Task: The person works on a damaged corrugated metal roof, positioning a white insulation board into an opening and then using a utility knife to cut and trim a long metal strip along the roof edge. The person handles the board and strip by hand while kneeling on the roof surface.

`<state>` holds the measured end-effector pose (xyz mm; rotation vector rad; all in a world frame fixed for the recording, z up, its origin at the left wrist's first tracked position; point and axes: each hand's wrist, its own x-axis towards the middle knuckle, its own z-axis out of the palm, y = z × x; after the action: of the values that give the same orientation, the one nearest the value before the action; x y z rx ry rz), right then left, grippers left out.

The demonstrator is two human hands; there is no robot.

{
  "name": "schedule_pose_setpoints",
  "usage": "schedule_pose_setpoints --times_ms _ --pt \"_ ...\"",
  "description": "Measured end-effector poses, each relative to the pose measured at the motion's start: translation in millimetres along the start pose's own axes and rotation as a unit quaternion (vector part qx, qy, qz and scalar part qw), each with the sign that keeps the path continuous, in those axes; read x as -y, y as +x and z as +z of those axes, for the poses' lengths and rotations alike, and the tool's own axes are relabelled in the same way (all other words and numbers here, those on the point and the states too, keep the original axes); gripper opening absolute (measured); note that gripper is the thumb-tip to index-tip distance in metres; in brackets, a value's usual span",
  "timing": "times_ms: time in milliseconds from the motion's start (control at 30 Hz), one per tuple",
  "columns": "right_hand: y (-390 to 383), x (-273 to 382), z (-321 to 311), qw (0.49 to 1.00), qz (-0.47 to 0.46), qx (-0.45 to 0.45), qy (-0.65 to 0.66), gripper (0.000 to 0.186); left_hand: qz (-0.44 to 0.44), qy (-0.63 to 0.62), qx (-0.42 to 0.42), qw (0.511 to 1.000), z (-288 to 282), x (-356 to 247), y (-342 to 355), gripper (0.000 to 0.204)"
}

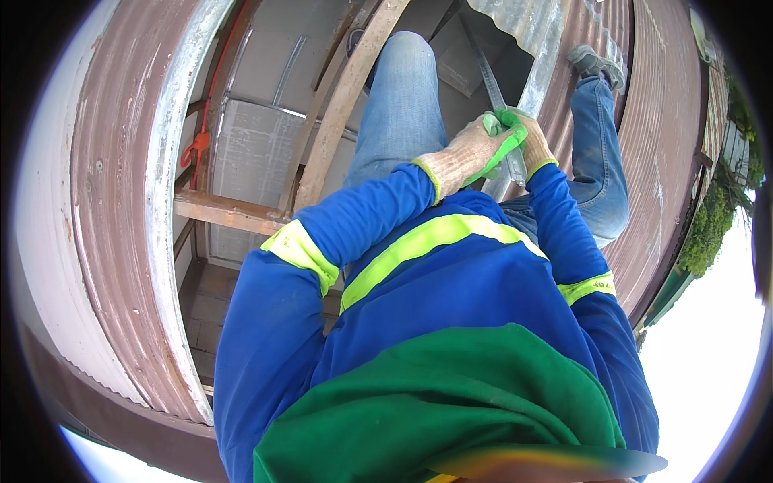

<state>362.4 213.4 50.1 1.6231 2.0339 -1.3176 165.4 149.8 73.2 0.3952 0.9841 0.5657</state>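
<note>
Right hand [527,145] mostly behind left hand [467,157], metal strip [515,165] possibly gripped, its lower end hidden

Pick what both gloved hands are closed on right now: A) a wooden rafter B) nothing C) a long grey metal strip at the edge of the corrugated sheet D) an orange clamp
C: the left hand and the right hand, both in knit gloves with green palms, are wrapped around the grey metal strip that runs along the corrugated sheet.
</note>
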Motion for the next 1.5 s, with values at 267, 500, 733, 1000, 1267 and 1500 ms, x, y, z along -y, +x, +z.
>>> schedule_pose_setpoints --times_ms 267,500,733,1000,1267,1500 --pt "112 -106 -14 0.811 0.201 -0.107 0.538 0.025 -0.077 -0.179 -0.070 0.978 30 22 158 0.033" --pt "174 -121 -24 0.774 0.213 -0.128 0.582 0.028 -0.128 -0.171 -0.097 0.972 11 15 249 0.048" --pt "163 -54 5 0.765 0.240 -0.241 0.548 0.016 -0.126 -0.125 -0.090 0.980 -8 38 220 0.053" --pt "216 -154 -31 0.960 -0.070 -0.120 -0.244 0.018 -0.123 -0.098 -0.015 0.987 -18 12 268 0.027" --pt "181 -172 38 0.990 -0.054 -0.098 0.084 0.023 -0.221 -0.179 -0.032 0.958 -6 14 194 0.032" --pt "77 -184 133 0.816 0.088 -0.103 0.563 0.038 -0.291 -0.124 0.062 0.947 -7 27 69 0.031"
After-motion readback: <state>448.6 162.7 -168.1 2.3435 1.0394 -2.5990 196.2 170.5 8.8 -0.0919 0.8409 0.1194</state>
